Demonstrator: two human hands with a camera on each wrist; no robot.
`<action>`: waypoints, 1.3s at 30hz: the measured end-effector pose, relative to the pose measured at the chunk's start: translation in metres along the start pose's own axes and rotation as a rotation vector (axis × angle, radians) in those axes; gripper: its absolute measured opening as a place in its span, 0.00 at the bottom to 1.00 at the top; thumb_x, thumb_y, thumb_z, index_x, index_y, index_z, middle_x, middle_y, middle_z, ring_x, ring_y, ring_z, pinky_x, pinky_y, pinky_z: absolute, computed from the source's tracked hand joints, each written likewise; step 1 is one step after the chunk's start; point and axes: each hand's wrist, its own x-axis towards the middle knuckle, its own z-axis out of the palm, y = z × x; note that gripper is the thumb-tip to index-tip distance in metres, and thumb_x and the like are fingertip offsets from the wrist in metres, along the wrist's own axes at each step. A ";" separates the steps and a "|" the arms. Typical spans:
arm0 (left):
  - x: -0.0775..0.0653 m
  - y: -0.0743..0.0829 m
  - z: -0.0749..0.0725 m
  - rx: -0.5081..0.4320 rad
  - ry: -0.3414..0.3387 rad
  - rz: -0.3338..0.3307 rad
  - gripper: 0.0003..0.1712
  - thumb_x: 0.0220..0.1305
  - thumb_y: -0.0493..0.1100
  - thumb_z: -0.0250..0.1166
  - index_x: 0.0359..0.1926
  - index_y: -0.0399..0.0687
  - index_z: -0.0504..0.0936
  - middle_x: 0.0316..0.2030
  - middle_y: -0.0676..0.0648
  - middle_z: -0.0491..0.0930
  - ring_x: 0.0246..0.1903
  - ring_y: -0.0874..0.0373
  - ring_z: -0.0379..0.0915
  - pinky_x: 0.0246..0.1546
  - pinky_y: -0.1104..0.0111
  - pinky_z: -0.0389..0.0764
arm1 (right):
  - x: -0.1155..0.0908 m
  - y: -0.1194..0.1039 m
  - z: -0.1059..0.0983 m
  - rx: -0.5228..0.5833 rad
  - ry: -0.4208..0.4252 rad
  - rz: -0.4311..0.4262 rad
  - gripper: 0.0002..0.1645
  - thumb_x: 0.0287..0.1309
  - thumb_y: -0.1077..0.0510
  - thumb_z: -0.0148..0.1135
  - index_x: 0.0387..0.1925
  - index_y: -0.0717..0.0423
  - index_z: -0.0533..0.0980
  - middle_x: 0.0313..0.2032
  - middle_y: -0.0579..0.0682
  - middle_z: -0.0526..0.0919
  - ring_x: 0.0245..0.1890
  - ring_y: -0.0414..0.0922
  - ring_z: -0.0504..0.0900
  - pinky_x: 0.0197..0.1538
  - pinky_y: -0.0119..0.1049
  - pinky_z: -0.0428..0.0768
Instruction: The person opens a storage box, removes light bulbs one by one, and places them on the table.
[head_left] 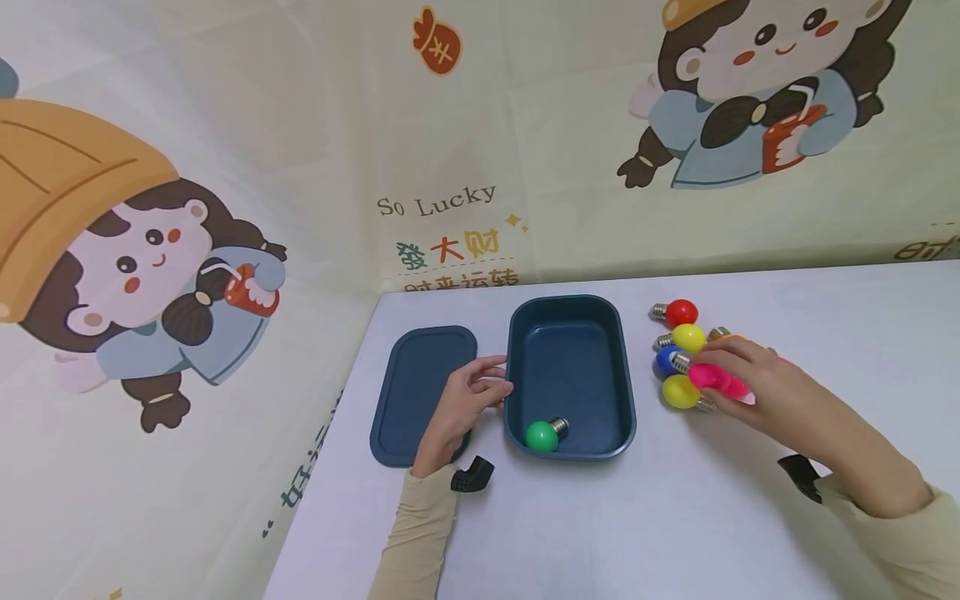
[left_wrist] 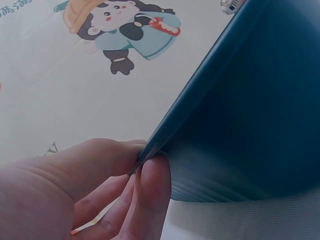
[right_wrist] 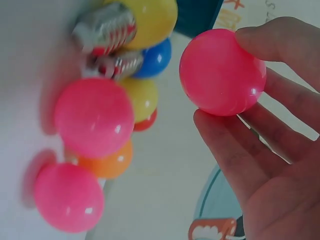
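Observation:
My left hand (head_left: 467,404) is at the left side of a dark blue box (head_left: 630,375); in the left wrist view its thumb and fingers pinch the rim. A green light bulb (head_left: 542,437) with a silver screw base lies in the box's near left corner. To the right, my right hand (head_left: 768,392) holds a pink light bulb (right_wrist: 222,72) between thumb and fingers, above the other bulbs. Two more pink bulbs (right_wrist: 95,117) lie below it in the right wrist view, alongside an orange bulb (right_wrist: 112,160).
Right of the box lie a red bulb (head_left: 682,312), a yellow bulb (head_left: 688,337), a blue bulb (head_left: 666,361) and a second yellow bulb (head_left: 679,392). A flat dark blue lid (head_left: 420,375) rests left of the box on the white table (head_left: 600,533). Printed cloth (head_left: 570,225) hangs behind.

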 end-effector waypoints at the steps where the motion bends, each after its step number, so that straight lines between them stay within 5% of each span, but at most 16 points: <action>1: 0.000 0.000 0.000 0.000 -0.001 0.002 0.30 0.64 0.35 0.67 0.66 0.39 0.72 0.51 0.38 0.78 0.39 0.62 0.80 0.49 0.50 0.83 | 0.000 0.002 -0.001 -0.010 0.005 0.005 0.34 0.34 0.61 0.84 0.49 0.57 0.81 0.50 0.55 0.79 0.54 0.59 0.77 0.42 0.53 0.84; 8: 0.005 -0.005 -0.004 0.004 -0.008 -0.010 0.30 0.65 0.35 0.67 0.67 0.39 0.72 0.52 0.35 0.77 0.39 0.62 0.80 0.51 0.48 0.81 | -0.003 0.021 -0.008 -0.027 -0.001 0.023 0.33 0.35 0.64 0.82 0.49 0.59 0.79 0.50 0.57 0.78 0.47 0.56 0.79 0.38 0.54 0.85; 14: 0.016 -0.024 -0.008 -0.002 0.014 -0.008 0.30 0.64 0.37 0.68 0.67 0.43 0.72 0.53 0.37 0.77 0.39 0.61 0.80 0.49 0.50 0.83 | -0.003 0.036 -0.014 -0.055 -0.056 0.099 0.31 0.37 0.65 0.80 0.48 0.60 0.78 0.49 0.60 0.76 0.47 0.59 0.76 0.36 0.56 0.85; 21: 0.018 -0.029 -0.009 0.004 0.031 0.016 0.30 0.62 0.40 0.70 0.65 0.48 0.75 0.53 0.38 0.78 0.40 0.59 0.80 0.46 0.57 0.84 | 0.001 0.052 -0.014 -0.085 -0.099 0.190 0.32 0.38 0.64 0.81 0.50 0.62 0.77 0.49 0.65 0.75 0.48 0.62 0.75 0.39 0.60 0.83; 30: 0.021 -0.025 -0.011 -0.001 0.003 -0.004 0.30 0.64 0.37 0.68 0.67 0.43 0.72 0.53 0.35 0.77 0.38 0.61 0.80 0.48 0.50 0.83 | 0.005 0.074 -0.011 -0.067 -0.120 0.255 0.29 0.45 0.64 0.77 0.50 0.66 0.76 0.50 0.68 0.73 0.47 0.64 0.73 0.43 0.65 0.80; 39: 0.007 0.003 -0.008 0.004 -0.023 0.007 0.30 0.64 0.35 0.67 0.67 0.37 0.71 0.53 0.33 0.76 0.38 0.60 0.80 0.50 0.50 0.82 | 0.011 0.088 -0.008 -0.042 -0.183 0.313 0.28 0.49 0.69 0.73 0.53 0.68 0.74 0.53 0.72 0.70 0.52 0.68 0.68 0.47 0.68 0.78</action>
